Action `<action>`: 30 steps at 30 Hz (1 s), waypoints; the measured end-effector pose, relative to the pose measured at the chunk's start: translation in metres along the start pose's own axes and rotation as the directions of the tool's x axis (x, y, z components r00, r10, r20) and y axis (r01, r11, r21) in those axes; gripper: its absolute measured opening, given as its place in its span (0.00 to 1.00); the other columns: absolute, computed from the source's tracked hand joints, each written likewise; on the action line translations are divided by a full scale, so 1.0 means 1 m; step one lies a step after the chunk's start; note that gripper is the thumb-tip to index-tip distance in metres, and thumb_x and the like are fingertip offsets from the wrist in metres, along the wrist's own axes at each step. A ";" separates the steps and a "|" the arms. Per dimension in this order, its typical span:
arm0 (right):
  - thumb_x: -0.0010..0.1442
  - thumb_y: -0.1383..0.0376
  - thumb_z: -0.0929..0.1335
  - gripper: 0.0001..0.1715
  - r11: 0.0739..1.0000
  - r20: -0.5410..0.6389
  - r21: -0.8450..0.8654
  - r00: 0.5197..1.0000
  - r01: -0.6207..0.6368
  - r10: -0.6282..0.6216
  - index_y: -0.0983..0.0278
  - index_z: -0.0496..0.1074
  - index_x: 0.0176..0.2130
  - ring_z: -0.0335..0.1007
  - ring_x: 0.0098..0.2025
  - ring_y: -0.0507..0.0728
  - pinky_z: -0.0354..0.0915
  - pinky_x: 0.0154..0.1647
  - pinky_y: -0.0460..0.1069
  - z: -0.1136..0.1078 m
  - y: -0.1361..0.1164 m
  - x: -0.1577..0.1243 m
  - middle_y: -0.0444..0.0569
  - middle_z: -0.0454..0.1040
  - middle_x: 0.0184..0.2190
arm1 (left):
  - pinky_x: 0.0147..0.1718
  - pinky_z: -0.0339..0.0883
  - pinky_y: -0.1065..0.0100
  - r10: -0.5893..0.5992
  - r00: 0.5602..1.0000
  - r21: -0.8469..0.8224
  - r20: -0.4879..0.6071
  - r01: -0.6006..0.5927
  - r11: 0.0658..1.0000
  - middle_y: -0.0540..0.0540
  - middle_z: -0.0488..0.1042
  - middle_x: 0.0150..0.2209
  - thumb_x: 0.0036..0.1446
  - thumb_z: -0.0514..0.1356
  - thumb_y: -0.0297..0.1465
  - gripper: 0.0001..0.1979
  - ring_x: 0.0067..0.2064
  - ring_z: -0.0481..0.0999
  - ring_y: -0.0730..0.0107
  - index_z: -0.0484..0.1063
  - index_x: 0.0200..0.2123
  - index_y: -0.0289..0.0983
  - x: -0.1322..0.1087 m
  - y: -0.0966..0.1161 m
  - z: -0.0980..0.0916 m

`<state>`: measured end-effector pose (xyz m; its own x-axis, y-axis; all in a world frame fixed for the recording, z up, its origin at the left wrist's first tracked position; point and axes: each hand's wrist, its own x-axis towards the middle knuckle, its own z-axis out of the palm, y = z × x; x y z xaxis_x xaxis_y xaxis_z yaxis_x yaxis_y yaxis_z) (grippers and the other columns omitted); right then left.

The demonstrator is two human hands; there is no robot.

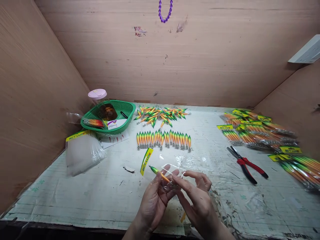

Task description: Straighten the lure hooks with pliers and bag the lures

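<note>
Near the front middle of the table, my left hand (156,200) holds a green, yellow and orange lure (160,174), its thumb pressed on the body and the green tip pointing up and left. My right hand (197,196) is closed at the lure's hook end, fingertips pinching there; clear plastic shows around them, but what exactly they grip is too small to tell. A yellow "BCT LURE" header (146,161) of a clear bag lies just beyond the left hand. Behind it stretches a row of lures (163,140), with a loose pile of lures (162,115) farther back.
On the left, a green basket (131,108) holds red lures and a card, beside a pink-lidded jar (97,94) and empty clear bags (83,153). Red-handled pliers (246,163) lie at right, near packed lures (260,133). Purple beads (164,20) hang above.
</note>
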<state>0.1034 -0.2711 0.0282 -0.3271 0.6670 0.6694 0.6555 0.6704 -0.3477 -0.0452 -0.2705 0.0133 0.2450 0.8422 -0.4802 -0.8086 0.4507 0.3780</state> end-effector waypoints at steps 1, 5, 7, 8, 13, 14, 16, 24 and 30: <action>0.65 0.76 0.64 0.23 1.000 -0.001 0.007 1.000 0.003 -0.003 0.60 0.66 0.56 0.72 0.46 0.59 0.51 0.49 0.56 0.003 -0.002 0.000 0.47 0.82 0.39 | 0.49 0.74 0.56 -0.004 1.000 -0.010 0.008 0.004 1.000 0.34 0.79 0.48 0.58 0.66 0.38 0.27 0.47 0.81 0.54 0.68 0.59 0.34 0.000 -0.001 0.000; 0.65 0.75 0.64 0.24 1.000 0.036 0.002 0.999 0.024 -0.024 0.60 0.67 0.58 0.71 0.51 0.59 0.45 0.58 0.57 0.004 -0.011 0.001 0.45 0.82 0.43 | 0.53 0.71 0.52 -0.019 1.000 -0.066 0.001 0.019 0.998 0.37 0.80 0.47 0.57 0.67 0.38 0.31 0.49 0.80 0.51 0.64 0.62 0.37 0.002 -0.001 0.001; 0.64 0.75 0.64 0.25 0.997 0.095 0.017 0.993 0.071 -0.072 0.61 0.67 0.59 0.69 0.55 0.60 0.43 0.61 0.58 -0.005 -0.008 0.002 0.46 0.81 0.48 | 0.53 0.71 0.57 -0.026 0.998 -0.100 -0.065 0.020 0.995 0.36 0.79 0.49 0.63 0.61 0.33 0.23 0.51 0.80 0.54 0.67 0.60 0.34 0.004 0.002 0.004; 0.64 0.74 0.64 0.26 0.995 0.112 0.052 0.990 0.081 -0.086 0.60 0.67 0.59 0.68 0.56 0.60 0.47 0.62 0.58 -0.012 -0.003 0.003 0.46 0.80 0.50 | 0.52 0.72 0.59 -0.030 0.994 -0.119 -0.101 0.018 0.993 0.34 0.79 0.50 0.65 0.58 0.31 0.20 0.51 0.80 0.56 0.68 0.59 0.31 0.004 0.003 0.006; 0.67 0.67 0.65 0.14 0.978 0.015 0.124 0.986 -0.166 0.165 0.57 0.70 0.51 0.74 0.43 0.58 0.70 0.42 0.55 -0.028 0.073 0.013 0.49 0.79 0.39 | 0.45 0.77 0.62 -0.032 0.988 -0.174 -0.154 0.005 0.985 0.35 0.80 0.49 0.67 0.54 0.26 0.19 0.46 0.82 0.60 0.66 0.59 0.28 0.004 0.008 0.009; 0.67 0.65 0.65 0.11 0.971 0.012 0.085 0.975 -0.224 0.223 0.59 0.71 0.49 0.74 0.40 0.57 0.71 0.40 0.54 -0.024 0.095 0.015 0.49 0.77 0.37 | 0.44 0.77 0.62 -0.026 0.990 -0.174 -0.137 0.002 0.985 0.36 0.80 0.48 0.67 0.54 0.27 0.19 0.45 0.83 0.60 0.66 0.60 0.30 0.004 0.008 0.007; 0.67 0.59 0.67 0.10 0.951 0.065 0.016 0.949 -0.309 0.307 0.64 0.72 0.44 0.72 0.34 0.53 0.71 0.35 0.51 -0.012 0.136 0.017 0.46 0.75 0.36 | 0.43 0.78 0.63 -0.012 0.997 -0.191 -0.071 -0.002 0.982 0.38 0.81 0.47 0.68 0.54 0.29 0.18 0.44 0.83 0.61 0.68 0.59 0.34 0.005 0.008 -0.001; 0.67 0.59 0.68 0.14 0.910 0.374 -0.057 0.836 -0.411 0.401 0.64 0.72 0.49 0.74 0.41 0.54 0.73 0.41 0.53 0.022 0.190 0.014 0.49 0.75 0.46 | 0.53 0.71 0.72 0.168 0.914 -0.339 0.369 -0.036 0.940 0.44 0.78 0.53 0.72 0.42 0.28 0.22 0.53 0.78 0.72 0.76 0.52 0.37 0.023 0.015 -0.038; 0.67 0.58 0.67 0.14 0.882 0.355 -0.024 0.820 -0.471 0.448 0.64 0.72 0.48 0.74 0.40 0.54 0.72 0.41 0.53 0.026 0.192 0.014 0.49 0.75 0.45 | 0.46 0.76 0.71 0.099 0.994 -0.344 0.048 -0.076 0.936 0.44 0.82 0.46 0.71 0.45 0.27 0.20 0.45 0.82 0.70 0.79 0.46 0.37 0.021 0.020 -0.019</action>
<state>0.2062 -0.1245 -0.0461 -0.2165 0.9631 0.1599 0.7483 0.2689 -0.6065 -0.0667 -0.2494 -0.0042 0.1895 0.8957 -0.4022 -0.9595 0.2559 0.1179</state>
